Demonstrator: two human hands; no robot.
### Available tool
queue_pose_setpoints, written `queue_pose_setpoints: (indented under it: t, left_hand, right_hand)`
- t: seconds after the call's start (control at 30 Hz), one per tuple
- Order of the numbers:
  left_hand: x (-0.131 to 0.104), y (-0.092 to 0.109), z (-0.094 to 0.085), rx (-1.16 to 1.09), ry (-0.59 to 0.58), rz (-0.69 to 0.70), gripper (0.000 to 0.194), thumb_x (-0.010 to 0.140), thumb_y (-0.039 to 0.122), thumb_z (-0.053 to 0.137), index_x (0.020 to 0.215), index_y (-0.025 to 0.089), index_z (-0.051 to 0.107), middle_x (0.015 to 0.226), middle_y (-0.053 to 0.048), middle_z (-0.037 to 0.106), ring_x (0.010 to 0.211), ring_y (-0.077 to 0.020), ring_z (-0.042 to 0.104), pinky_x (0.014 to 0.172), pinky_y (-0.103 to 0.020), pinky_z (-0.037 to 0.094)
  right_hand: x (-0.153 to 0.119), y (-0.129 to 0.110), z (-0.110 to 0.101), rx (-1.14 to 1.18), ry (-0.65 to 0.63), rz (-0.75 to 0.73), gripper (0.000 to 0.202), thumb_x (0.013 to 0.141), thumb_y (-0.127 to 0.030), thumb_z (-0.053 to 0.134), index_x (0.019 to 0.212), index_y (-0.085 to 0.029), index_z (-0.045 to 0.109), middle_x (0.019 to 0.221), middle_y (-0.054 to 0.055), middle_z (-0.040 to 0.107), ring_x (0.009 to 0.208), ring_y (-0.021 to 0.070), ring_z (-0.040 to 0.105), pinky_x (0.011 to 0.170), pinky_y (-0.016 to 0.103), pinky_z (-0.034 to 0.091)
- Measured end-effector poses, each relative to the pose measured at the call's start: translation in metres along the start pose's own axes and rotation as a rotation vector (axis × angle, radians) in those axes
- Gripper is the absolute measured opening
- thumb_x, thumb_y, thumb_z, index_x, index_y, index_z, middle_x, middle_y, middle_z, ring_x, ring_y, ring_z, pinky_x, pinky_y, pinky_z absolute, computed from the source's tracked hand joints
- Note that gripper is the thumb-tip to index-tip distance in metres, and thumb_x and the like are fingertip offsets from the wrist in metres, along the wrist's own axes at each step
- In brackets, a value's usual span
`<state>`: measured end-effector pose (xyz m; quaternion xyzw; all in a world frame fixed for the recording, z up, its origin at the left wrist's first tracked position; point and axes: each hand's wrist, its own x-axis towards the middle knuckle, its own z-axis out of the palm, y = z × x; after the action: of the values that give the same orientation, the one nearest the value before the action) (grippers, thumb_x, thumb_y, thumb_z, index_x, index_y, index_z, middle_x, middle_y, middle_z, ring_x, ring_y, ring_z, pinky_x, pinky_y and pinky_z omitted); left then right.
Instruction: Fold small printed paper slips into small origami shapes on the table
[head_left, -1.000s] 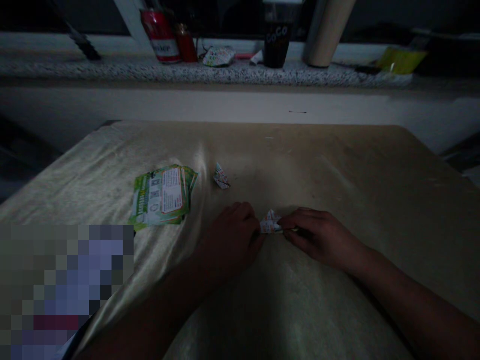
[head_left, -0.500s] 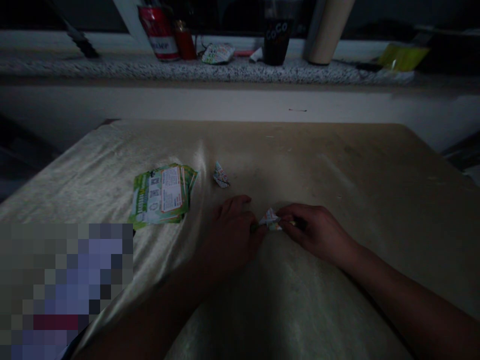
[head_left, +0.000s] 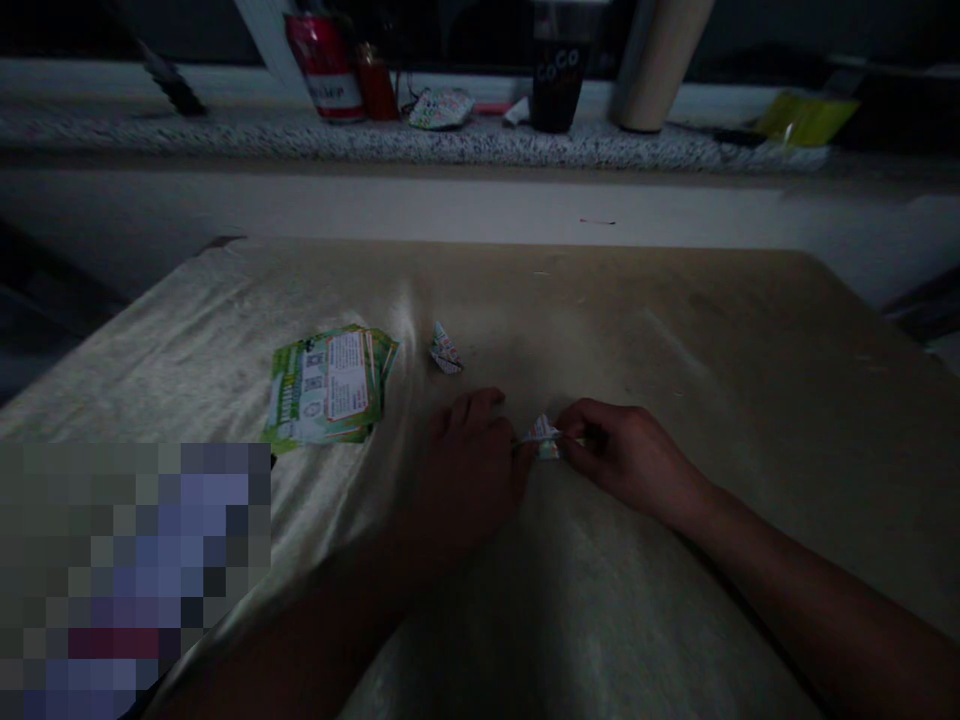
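A small folded piece of printed paper (head_left: 545, 438) is held low over the cloth-covered table, between my two hands. My left hand (head_left: 480, 460) pinches its left end between thumb and index finger, the other fingers resting loosely forward. On the right end, the thumb and fingertips of my right hand (head_left: 619, 445) are closed. Beyond my left hand stands another folded paper piece (head_left: 446, 350) with a pointed top. Further left lies a loose stack of green and white printed sheets (head_left: 330, 385).
The table (head_left: 720, 320) ends at a white wall. On the speckled sill (head_left: 465, 145) behind it stand a red can (head_left: 326, 70), an orange-red bottle (head_left: 375, 85), a dark cup (head_left: 556, 80), a tan cylinder (head_left: 664, 65) and a yellow packet (head_left: 806, 118). A blurred patch covers the lower left.
The fingers of both hands have shifted slightly around the folded paper, which shows a little more of its lower part. The whole view has moved slightly.
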<state>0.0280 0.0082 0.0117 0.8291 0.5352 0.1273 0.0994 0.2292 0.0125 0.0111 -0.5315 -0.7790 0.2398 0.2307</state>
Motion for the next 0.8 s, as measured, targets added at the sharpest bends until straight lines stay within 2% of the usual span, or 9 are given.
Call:
queue_pose_setpoints:
  t: [0.53, 0.8]
  left_hand:
    - [0.0016, 0.0025, 0.0007, 0.022, -0.01, -0.015, 0.027, 0.096, 0.033, 0.051, 0.088, 0.016, 0.07, 0.136, -0.015, 0.054, 0.126, -0.0332, 0.047, 0.102, -0.053, 0.038]
    - [0.0009, 0.001, 0.0033, 0.041, 0.026, 0.007, 0.028, 0.096, 0.035, 0.051, 0.091, 0.016, 0.07, 0.134, -0.015, 0.055, 0.125, -0.033, 0.049, 0.101, -0.053, 0.038]
  right_hand:
    - [0.0031, -0.0011, 0.0003, -0.043, -0.009, 0.013, 0.005, 0.085, -0.015, 0.061, 0.085, -0.02, 0.061, 0.073, -0.001, 0.065, 0.061, 0.0135, 0.059, 0.057, 0.024, 0.039]
    - [0.0033, -0.0029, -0.0003, -0.044, -0.003, 0.018, 0.005, 0.084, -0.015, 0.062, 0.085, -0.02, 0.06, 0.073, -0.001, 0.065, 0.061, 0.0135, 0.059, 0.058, 0.024, 0.04]
